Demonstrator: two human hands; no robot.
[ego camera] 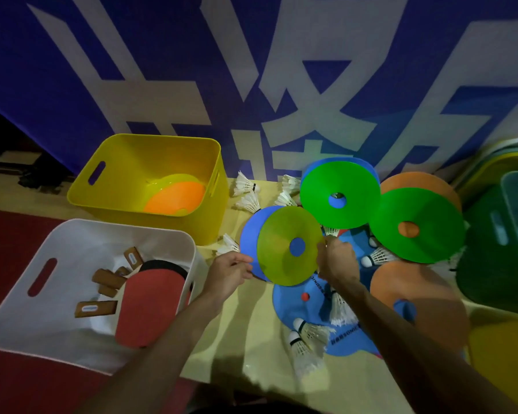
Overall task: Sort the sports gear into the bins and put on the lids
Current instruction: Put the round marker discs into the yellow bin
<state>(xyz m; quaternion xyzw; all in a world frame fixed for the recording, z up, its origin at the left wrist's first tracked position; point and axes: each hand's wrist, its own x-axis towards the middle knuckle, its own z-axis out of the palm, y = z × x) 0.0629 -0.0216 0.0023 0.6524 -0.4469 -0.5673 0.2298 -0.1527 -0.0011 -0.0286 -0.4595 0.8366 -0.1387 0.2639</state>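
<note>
Sorting step, cones. Both hands are on a pair of nested disc cones held up over the mat, in the middle of the scene – lime cone on top, blue cone under it, the blue showing through the lime one's centre hole and round its left edge.

Left hand: fingers curled, pinching the blue cone's left rim. Right hand: fingers curled on the lime cone's right rim, knuckles toward me. Neither hand carries anything else.

Orientation: the pair is tilted, not flat – top faces turned up and toward the person, hole roughly central. Round discs, so no real long axis; the axis through the hole leans near and up.

The yellow bin, far left, already has an orange cone and a yellow one inside, so I judge it the cone bin. The white bin, near left, holds paddles.

Next move, as I read it: carry the pair left and far, over the yellow rim, level it, and let go so it settles on the cones inside. Or split the two first – cannot tell which is meant.

Left to do: green cones, orange and blue ones on the right, shuttlecocks scattered among them. Green bin stands at right. No lids on yet.
</note>
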